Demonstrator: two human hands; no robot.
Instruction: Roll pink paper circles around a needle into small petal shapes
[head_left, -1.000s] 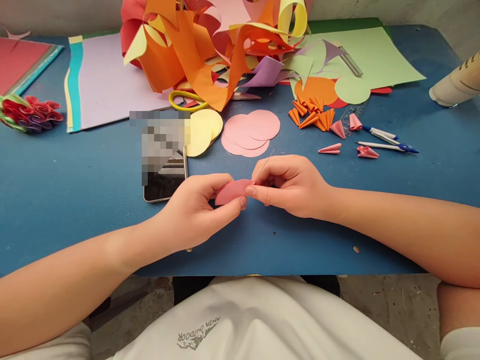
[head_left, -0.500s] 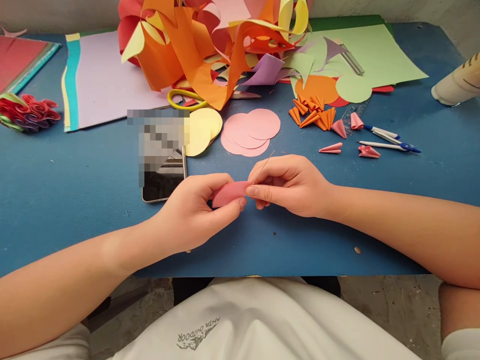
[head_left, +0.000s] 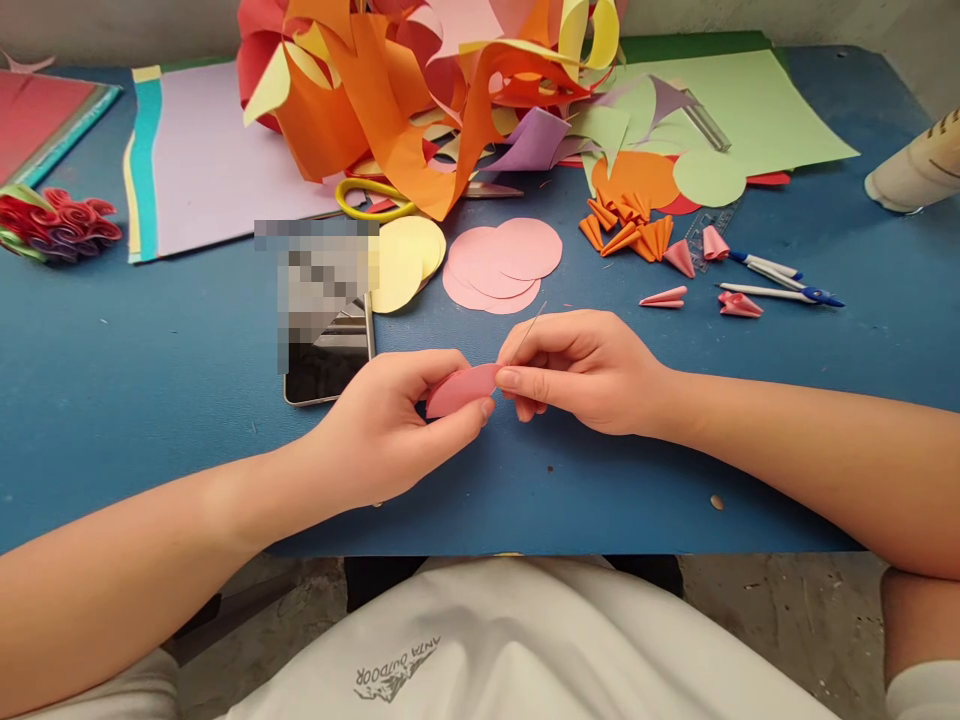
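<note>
A piece of pink paper [head_left: 459,390], seemingly a folded or curved circle, is held between the thumb and fingers of my left hand [head_left: 397,420]. My right hand [head_left: 581,372] pinches a thin needle-like stick [head_left: 534,330] against the paper's right end. The stick's upper end pokes out above my right fingers, slanting up and right; its lower tip shows just below the thumb, by the paper's edge. Both hands meet over the blue table, a little in front of several stacked pink paper circles [head_left: 495,265]. My left fingertips are hidden behind the paper.
Yellow circles [head_left: 397,265] and a phone [head_left: 330,370] lie left of the hands. Behind are paper scraps [head_left: 405,110] and yellow-handled scissors [head_left: 360,205]. To the right sit orange paper cones [head_left: 630,225], small pink rolls [head_left: 664,297], a compass [head_left: 780,290] and a cup [head_left: 915,170].
Almost nothing differs. The pink paper and my right fingers have shifted very slightly to the right; both grips look the same.
</note>
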